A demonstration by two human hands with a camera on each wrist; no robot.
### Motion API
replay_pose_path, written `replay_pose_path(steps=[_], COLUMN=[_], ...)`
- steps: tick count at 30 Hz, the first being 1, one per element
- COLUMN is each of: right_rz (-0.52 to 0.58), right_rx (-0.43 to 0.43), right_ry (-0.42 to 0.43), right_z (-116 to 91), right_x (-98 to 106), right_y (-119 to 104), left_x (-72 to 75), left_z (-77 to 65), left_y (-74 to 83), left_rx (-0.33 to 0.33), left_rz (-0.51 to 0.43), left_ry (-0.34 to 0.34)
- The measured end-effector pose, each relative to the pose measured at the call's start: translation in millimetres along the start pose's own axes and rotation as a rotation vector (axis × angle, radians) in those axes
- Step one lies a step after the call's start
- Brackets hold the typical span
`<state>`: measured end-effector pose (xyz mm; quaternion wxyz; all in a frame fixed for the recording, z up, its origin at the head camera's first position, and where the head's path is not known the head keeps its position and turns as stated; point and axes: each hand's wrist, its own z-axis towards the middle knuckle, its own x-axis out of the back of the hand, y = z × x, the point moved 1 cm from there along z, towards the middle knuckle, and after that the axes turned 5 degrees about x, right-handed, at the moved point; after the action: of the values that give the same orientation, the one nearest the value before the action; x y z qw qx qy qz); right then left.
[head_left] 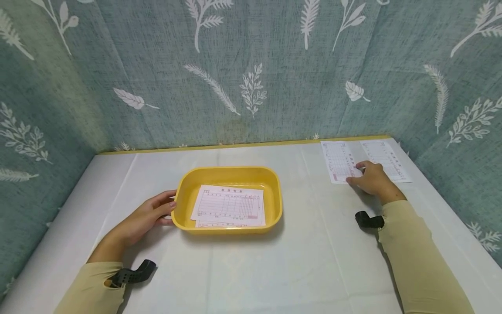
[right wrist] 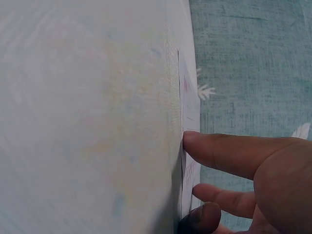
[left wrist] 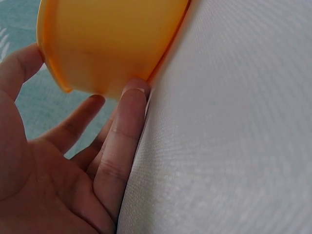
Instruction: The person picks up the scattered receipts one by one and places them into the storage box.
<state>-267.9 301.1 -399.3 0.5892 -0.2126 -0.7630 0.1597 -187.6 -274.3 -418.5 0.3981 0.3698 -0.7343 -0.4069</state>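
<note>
A yellow plastic tray (head_left: 226, 231) stands left of the table's middle, with printed paper forms (head_left: 230, 205) lying overlapped in it. My left hand (head_left: 147, 218) rests against the tray's left end, its thumb at the rim and other fingertips low by the outer wall (left wrist: 112, 44). At the far right, my right hand (head_left: 370, 179) lies over two more printed sheets. Its thumb (right wrist: 209, 148) touches the near edge of the left sheet (head_left: 337, 161), with the fingers spread above the paper. The right sheet (head_left: 386, 159) is partly covered by this hand.
A white cloth (head_left: 306, 261) covers the table. Green leaf-patterned fabric (head_left: 164, 74) walls in the back and both sides, with a yellow strip (head_left: 235, 145) along the back edge. Black wrist devices (head_left: 135, 274) are on both forearms.
</note>
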Motion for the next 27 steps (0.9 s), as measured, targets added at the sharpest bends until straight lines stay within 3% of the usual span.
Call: replay_pose_path(steps=[14, 27], right_rz=[0.018, 0.073], right_rx=[0.008, 0.067], right_ry=[-0.037, -0.073], right_z=[6.0, 5.9], right_x=[2.6, 2.2], right_y=[1.7, 1.8], left_x=[-0.4, -1.9], left_z=[0.6, 0.6], left_y=[0.7, 0.1], left_rx=[-0.004, -0.001], left_rz=[0.003, -0.007], left_ry=[0.001, 0.002])
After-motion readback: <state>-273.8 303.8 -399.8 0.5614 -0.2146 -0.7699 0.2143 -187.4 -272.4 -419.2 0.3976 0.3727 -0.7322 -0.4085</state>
